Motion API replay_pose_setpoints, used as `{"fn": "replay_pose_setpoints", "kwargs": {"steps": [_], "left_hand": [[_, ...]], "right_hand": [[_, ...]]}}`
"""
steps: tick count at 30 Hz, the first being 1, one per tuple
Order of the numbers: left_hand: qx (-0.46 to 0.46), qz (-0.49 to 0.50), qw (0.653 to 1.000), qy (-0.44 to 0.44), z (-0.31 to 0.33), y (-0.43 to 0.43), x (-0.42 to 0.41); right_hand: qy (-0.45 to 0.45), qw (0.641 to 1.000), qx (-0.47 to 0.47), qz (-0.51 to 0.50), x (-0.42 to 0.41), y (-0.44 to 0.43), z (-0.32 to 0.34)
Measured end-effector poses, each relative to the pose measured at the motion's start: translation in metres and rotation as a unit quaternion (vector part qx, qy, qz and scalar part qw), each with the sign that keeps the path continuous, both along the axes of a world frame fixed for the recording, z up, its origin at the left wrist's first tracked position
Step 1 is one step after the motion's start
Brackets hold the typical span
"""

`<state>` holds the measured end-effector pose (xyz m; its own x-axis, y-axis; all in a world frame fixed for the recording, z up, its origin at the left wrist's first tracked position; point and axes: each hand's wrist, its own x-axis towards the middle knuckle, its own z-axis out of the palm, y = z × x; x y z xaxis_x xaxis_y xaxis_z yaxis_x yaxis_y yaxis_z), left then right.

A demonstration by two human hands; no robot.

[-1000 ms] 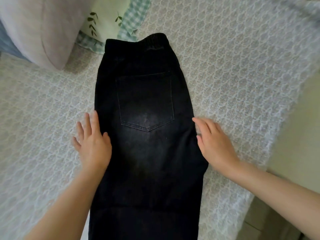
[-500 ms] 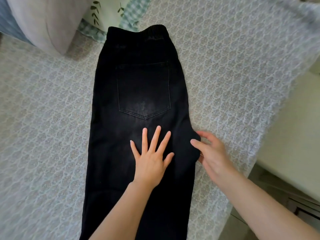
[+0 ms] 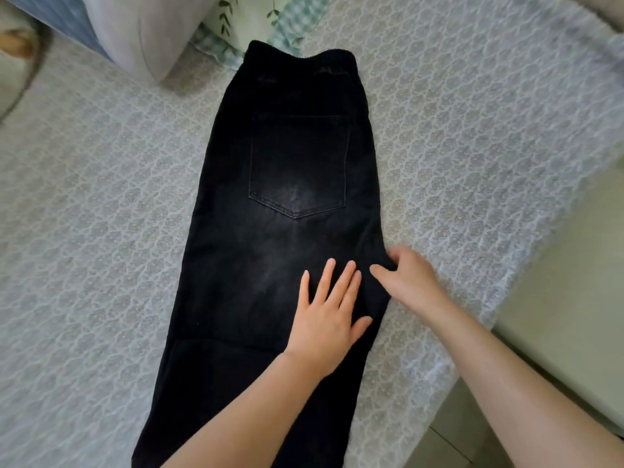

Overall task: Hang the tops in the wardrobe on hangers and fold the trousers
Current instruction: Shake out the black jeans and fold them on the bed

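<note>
While pressing down nearest the body with the left hand [image 3: 326, 319], palm flat and fingers [image 3: 327, 278] straight and spread on the black trousers [image 3: 263, 282], pinches with the right hand [image 3: 410, 278] just beside it, thumb on top and the other fingers curled round the cloth at the right edge. Looks like the smoothing step before the crosswise fold, judging by the legs already laid one over the other lengthwise on the bed [image 3: 101, 265]. To do it well, tuck that bulging seat point inward, or draw it taut, so as to get a straight right edge. Hold firm with the flat palm meanwhile to stop the lower layer from creeping. Sweep outward from the middle to chase creases off, then bring hem up to waist. Expect stiff, heavy denim: slow to wrinkle but bulky at the seams, so press hard along each fold. Mind the bed corner on the right, close to the working edge, to avoid a slide off the side. Farther up, shows the back pocket [image 3: 299, 163] facing upward, faded grey at its tip, then the elastic waistband [image 3: 304, 60] at the far end, against a green checked cloth [image 3: 216, 50] beside a pale pillow [image 3: 145, 32]. Cannot read any brand, label or writing anywhere: only plain stitching on the pocket.
</note>
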<state>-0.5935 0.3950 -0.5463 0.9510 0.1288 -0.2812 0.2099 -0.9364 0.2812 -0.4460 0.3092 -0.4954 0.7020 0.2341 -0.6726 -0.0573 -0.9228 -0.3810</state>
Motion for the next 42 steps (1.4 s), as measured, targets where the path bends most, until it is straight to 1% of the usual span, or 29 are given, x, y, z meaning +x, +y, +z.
{"fn": "replay_pose_setpoints", "kwargs": {"steps": [2, 3, 5, 7, 9, 10, 12, 13, 15, 17, 18, 20, 23, 25, 26, 27, 28, 30, 32, 33, 34, 35, 36, 39, 42], "left_hand": [[-0.015, 0.028, 0.999, -0.007, 0.004, -0.021, -0.002], [-0.021, 0.045, 0.999, -0.009, 0.007, -0.030, -0.003], [-0.033, 0.098, 0.995, -0.012, 0.014, -0.044, -0.002], [-0.070, 0.186, 0.980, -0.018, 0.020, -0.050, 0.000], [-0.145, 0.284, 0.948, -0.020, 0.023, -0.047, 0.001], [-0.189, 0.331, 0.924, -0.015, 0.024, -0.044, 0.000], [-0.277, 0.416, 0.866, -0.010, 0.026, -0.033, -0.002], [-0.307, 0.449, 0.839, -0.015, 0.028, -0.027, -0.003], [-0.338, 0.487, 0.805, -0.012, 0.032, -0.014, -0.005], [-0.366, 0.490, 0.791, 0.015, 0.030, -0.002, -0.008], [-0.382, 0.485, 0.786, 0.031, 0.027, 0.004, -0.010], [-0.423, 0.483, 0.765, 0.056, 0.022, 0.014, -0.012], [-0.480, 0.484, 0.728, 0.074, 0.021, 0.023, -0.015], [-0.498, 0.485, 0.714, 0.087, 0.026, 0.026, -0.016], [-0.496, 0.474, 0.721, 0.094, 0.029, 0.028, -0.019], [-0.481, 0.450, 0.746, 0.099, 0.034, 0.031, -0.023], [-0.455, 0.411, 0.784, 0.101, 0.037, 0.035, -0.031], [-0.372, 0.314, 0.870, 0.082, 0.043, 0.048, -0.054], [-0.251, 0.171, 0.953, 0.020, 0.045, 0.069, -0.082], [-0.180, 0.077, 0.981, -0.017, 0.044, 0.083, -0.095], [-0.110, -0.013, 0.993, -0.045, 0.046, 0.099, -0.111], [-0.053, -0.090, 0.993, -0.055, 0.045, 0.113, -0.125], [-0.010, -0.146, 0.988, -0.043, 0.045, 0.127, -0.138], [0.081, -0.242, 0.967, 0.020, 0.046, 0.162, -0.170], [0.135, -0.322, 0.936, 0.030, 0.033, 0.187, -0.184]], "right_hand": [[-0.052, 0.994, -0.073, 0.068, -0.001, 0.003, 0.004], [-0.070, 0.990, -0.090, 0.078, -0.004, 0.004, 0.006], [-0.093, 0.991, -0.074, 0.059, -0.012, 0.011, 0.010], [-0.120, 0.991, -0.031, 0.040, -0.019, 0.020, 0.015], [-0.130, 0.990, 0.031, 0.044, -0.027, 0.029, 0.022], [-0.117, 0.990, 0.068, 0.044, -0.031, 0.033, 0.026], [-0.081, 0.985, 0.144, 0.051, -0.037, 0.038, 0.027], [-0.068, 0.981, 0.171, 0.065, -0.039, 0.038, 0.025], [-0.065, 0.970, 0.193, 0.136, -0.043, 0.033, 0.018], [-0.092, 0.947, 0.188, 0.242, -0.047, 0.022, 0.009], [-0.121, 0.928, 0.182, 0.302, -0.049, 0.015, 0.004], [-0.181, 0.877, 0.160, 0.416, -0.054, 0.002, -0.005], [-0.231, 0.814, 0.096, 0.525, -0.060, -0.011, -0.011], [-0.244, 0.782, 0.077, 0.568, -0.059, -0.013, -0.014], [-0.250, 0.773, 0.072, 0.578, -0.059, -0.014, -0.016], [-0.256, 0.768, 0.066, 0.584, -0.059, -0.016, -0.018], [-0.260, 0.765, 0.063, 0.586, -0.057, -0.018, -0.022], [-0.271, 0.760, 0.061, 0.588, -0.055, -0.023, -0.027], [-0.285, 0.757, 0.070, 0.584, -0.054, -0.025, -0.029], [-0.293, 0.752, 0.072, 0.586, -0.054, -0.027, -0.030], [-0.302, 0.744, 0.074, 0.591, -0.057, -0.026, -0.029], [-0.305, 0.740, 0.074, 0.596, -0.059, -0.027, -0.031], [-0.307, 0.736, 0.074, 0.599, -0.060, -0.030, -0.033], [-0.335, 0.706, 0.077, 0.620, -0.065, -0.038, -0.035], [-0.337, 0.690, 0.080, 0.635, -0.077, -0.044, -0.033]]}}
